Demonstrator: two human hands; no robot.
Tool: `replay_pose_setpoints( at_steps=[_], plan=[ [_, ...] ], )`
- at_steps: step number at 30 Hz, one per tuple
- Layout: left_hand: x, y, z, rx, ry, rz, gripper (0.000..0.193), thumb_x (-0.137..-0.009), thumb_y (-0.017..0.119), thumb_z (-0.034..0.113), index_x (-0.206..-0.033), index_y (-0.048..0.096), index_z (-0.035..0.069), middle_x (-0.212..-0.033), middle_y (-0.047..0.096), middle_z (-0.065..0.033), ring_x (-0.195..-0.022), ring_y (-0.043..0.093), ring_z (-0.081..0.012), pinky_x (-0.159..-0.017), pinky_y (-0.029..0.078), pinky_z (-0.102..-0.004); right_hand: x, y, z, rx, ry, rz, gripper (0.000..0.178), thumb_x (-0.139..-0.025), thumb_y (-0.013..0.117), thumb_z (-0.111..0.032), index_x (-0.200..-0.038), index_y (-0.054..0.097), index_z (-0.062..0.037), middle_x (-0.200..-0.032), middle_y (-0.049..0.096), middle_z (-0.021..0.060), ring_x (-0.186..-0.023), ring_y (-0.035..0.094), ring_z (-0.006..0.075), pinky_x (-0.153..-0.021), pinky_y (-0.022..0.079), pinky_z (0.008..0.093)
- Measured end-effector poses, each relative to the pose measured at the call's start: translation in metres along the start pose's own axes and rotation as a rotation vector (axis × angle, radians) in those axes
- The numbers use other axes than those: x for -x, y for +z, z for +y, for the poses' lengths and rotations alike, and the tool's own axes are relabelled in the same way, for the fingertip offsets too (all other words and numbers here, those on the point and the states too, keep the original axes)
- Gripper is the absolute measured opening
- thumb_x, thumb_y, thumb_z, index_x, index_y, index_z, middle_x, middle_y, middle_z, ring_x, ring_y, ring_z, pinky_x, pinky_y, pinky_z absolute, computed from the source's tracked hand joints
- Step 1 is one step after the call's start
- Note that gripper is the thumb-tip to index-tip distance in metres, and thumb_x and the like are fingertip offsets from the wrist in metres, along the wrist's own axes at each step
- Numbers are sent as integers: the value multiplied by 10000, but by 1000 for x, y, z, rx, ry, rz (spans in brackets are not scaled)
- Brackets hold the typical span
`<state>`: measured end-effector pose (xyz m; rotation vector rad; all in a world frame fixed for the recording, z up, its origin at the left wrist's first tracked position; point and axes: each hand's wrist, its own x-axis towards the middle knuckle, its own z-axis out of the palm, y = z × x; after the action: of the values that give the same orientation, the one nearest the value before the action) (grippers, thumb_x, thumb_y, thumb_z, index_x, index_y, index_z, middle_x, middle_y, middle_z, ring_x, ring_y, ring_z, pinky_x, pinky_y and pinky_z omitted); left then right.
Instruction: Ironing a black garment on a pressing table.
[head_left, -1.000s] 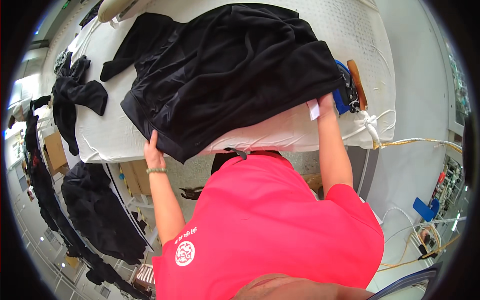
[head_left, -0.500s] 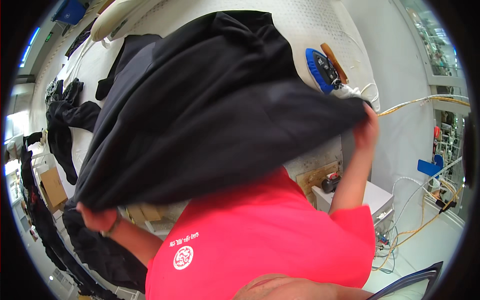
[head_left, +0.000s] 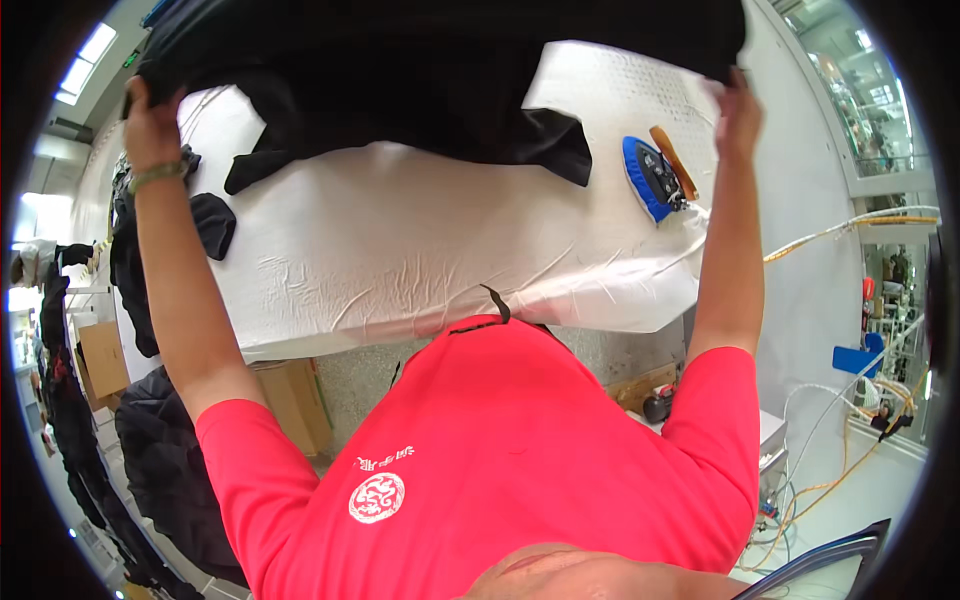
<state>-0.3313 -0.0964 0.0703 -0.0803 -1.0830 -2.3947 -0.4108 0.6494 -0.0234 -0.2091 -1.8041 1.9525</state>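
A large black garment [head_left: 400, 80] is stretched between my two hands over the far part of the white-covered table [head_left: 400, 240]. My left hand [head_left: 153, 130] is closed on its left edge. At the right, my right hand [head_left: 738, 115] grips the opposite edge. Both arms reach forward, well apart. Two narrower black parts hang from the garment toward me, their ends near the cover. The garment's far side runs out of the picture at the top. Close to my right hand rests an iron [head_left: 655, 180] with a blue rim.
A brown wooden piece [head_left: 676, 160] lies against the iron. Dark clothing [head_left: 212, 225] lies at the table's left edge. Below it is a large black heap [head_left: 170, 470]. A cardboard box [head_left: 295, 400] stands under the table. Cables [head_left: 830, 235] cross at the right.
Both hands have moved forward and up with the garment, away from my body. The near part of the white cover now shows, and the two hanging parts have come into view.
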Motion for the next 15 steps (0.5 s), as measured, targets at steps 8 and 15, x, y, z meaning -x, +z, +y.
replay_pose_setpoints(
  at_steps=[8, 15],
  plan=[
    [59, -101, -91, -855, -305, 457, 445, -925, 764, 365, -1141, 666, -11, -1019, 728, -90, -829, 726, -205, -696, 587, -337, 61, -12, 123, 389, 110, -90, 316, -953, 628, -228, -1008, 713, 72, -945, 710, 171, -741, 707, 269, -624, 580, 364],
    [234, -216, -143, -1161, -577, 516, 491, -970, 682, 437, -1047, 679, -48, -914, 726, -107, -808, 704, -232, -692, 553, -358, 183, -28, 188, 1040, 2, -287, 462, -950, 671, -377, -1151, 690, 38, -1107, 703, 212, -1036, 666, 342, -956, 494, 414]
  ],
)
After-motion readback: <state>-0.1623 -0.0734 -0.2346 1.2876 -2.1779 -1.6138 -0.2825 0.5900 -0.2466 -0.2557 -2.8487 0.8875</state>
